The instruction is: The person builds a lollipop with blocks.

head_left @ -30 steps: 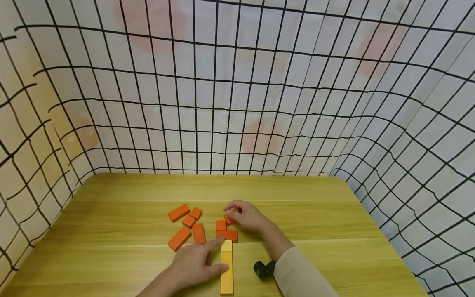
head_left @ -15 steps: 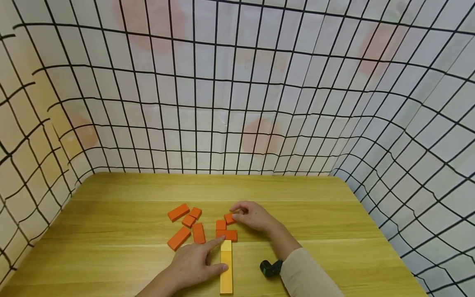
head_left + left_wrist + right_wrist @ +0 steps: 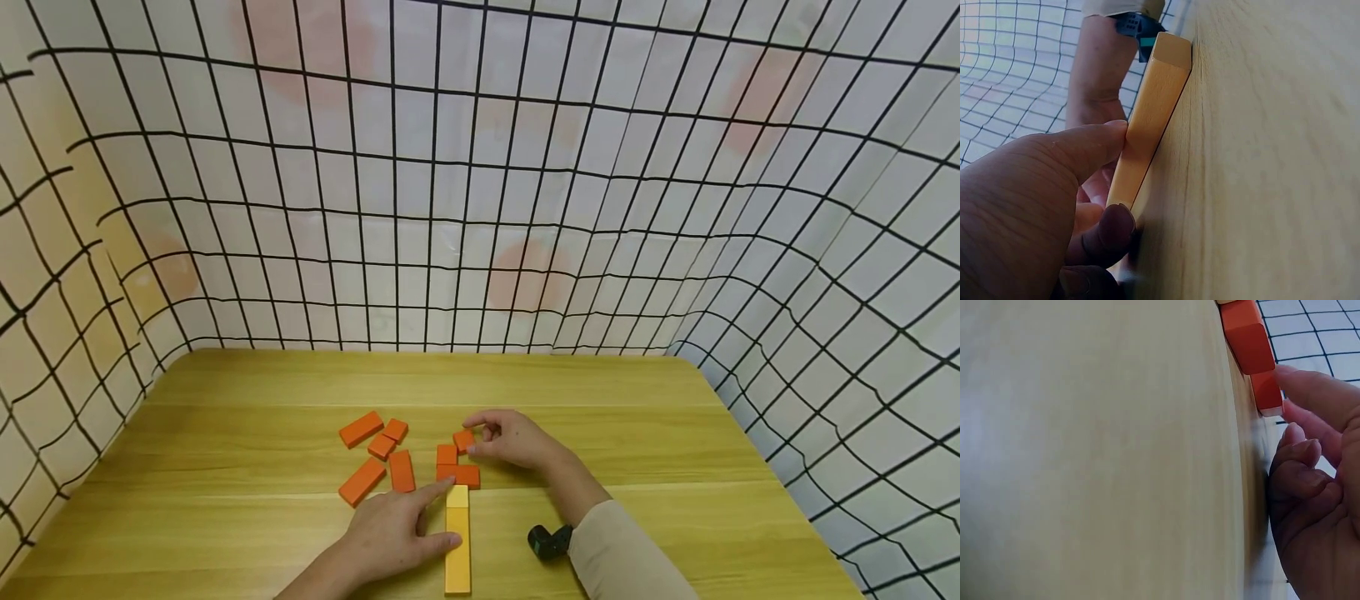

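Note:
My left hand (image 3: 393, 533) lies beside a long yellow block (image 3: 458, 562), its thumb touching the block's side. The extended index fingertip rests at an orange block (image 3: 468, 477), just beyond a pale yellow block (image 3: 457, 497). In the left wrist view the thumb meets the wooden block (image 3: 1147, 112). A small orange block (image 3: 447, 454) sits against the far side of the crosswise one. Another small orange block (image 3: 464, 441), slightly turned, is beside my right hand (image 3: 517, 439), whose thumb and index finger are at its edges. The right wrist view shows that hand's other fingers curled inward.
Several loose orange blocks lie left of the row, including a long one (image 3: 362, 429) and an upright-set one (image 3: 402, 472). A black device (image 3: 549, 542) is at the right wrist. Black wire mesh (image 3: 450, 250) stands beyond the wooden table (image 3: 637, 400).
My right hand has drawn slightly right, exposing more of the small orange block, which has turned a little. The left hand keeps its place.

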A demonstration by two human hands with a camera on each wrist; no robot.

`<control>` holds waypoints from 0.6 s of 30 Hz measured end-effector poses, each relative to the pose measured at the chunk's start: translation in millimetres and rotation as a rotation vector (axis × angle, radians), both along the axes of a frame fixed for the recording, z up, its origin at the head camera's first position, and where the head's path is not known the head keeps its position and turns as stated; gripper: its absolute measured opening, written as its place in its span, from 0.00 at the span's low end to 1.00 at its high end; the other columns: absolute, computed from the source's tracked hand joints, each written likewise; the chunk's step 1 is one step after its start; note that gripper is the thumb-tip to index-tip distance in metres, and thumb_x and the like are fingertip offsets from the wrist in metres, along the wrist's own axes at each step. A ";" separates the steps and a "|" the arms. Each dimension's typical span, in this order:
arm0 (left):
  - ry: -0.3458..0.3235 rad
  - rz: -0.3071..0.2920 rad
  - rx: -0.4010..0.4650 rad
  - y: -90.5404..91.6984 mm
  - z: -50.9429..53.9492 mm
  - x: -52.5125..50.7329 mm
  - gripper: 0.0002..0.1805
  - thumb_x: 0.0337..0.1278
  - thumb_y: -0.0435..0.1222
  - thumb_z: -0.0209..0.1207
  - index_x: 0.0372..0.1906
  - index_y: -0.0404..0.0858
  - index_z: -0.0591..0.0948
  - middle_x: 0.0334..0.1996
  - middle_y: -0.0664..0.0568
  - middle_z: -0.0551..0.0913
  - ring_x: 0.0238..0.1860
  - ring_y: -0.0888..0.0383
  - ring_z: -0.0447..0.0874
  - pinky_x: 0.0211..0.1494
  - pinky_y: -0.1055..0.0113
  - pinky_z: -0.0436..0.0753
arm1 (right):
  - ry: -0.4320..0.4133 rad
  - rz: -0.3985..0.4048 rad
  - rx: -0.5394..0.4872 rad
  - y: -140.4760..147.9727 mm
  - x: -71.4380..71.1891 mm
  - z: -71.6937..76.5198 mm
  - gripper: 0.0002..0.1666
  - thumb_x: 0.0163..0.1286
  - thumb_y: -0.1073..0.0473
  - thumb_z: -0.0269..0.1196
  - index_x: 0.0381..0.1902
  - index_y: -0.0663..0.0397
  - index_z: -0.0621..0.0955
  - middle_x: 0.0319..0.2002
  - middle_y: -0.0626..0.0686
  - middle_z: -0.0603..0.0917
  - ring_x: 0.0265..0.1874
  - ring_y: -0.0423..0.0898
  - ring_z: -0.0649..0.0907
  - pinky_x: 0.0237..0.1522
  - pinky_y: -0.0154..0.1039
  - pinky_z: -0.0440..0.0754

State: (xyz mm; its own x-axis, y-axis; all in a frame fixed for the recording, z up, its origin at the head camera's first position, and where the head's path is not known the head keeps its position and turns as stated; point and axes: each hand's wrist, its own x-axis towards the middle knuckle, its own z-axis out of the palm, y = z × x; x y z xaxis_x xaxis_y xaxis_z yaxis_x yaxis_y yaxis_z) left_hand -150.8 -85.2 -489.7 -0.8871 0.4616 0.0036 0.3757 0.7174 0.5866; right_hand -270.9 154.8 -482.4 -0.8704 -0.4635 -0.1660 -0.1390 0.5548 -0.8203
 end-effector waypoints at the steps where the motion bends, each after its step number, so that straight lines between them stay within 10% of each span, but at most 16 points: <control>1: 0.001 0.000 0.000 0.1 -0.1 -0.1 0.41 0.58 0.66 0.62 0.73 0.52 0.74 0.12 0.69 0.69 0.14 0.69 0.62 0.20 0.68 0.61 | -0.008 0.003 -0.004 0.3 0.2 0.5 0.21 0.66 0.54 0.72 0.56 0.46 0.84 0.33 0.49 0.77 0.28 0.43 0.73 0.31 0.34 0.72; 18: 0.004 -0.017 0.023 -0.7 2.1 1.7 0.41 0.59 0.65 0.62 0.73 0.51 0.74 0.12 0.68 0.68 0.13 0.68 0.62 0.19 0.68 0.61 | 0.011 0.024 -0.060 6.3 1.3 -4.3 0.16 0.66 0.55 0.72 0.49 0.52 0.82 0.34 0.49 0.77 0.30 0.43 0.73 0.33 0.33 0.73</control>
State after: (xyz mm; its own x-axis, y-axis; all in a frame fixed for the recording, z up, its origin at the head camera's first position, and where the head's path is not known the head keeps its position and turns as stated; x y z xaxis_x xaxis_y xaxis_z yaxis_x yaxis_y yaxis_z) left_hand -149.2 -85.8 -487.6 -0.8792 0.4761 0.0176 0.3897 0.6976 0.6012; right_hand -269.6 161.2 -486.7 -0.8604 -0.4933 -0.1276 -0.1612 0.5012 -0.8502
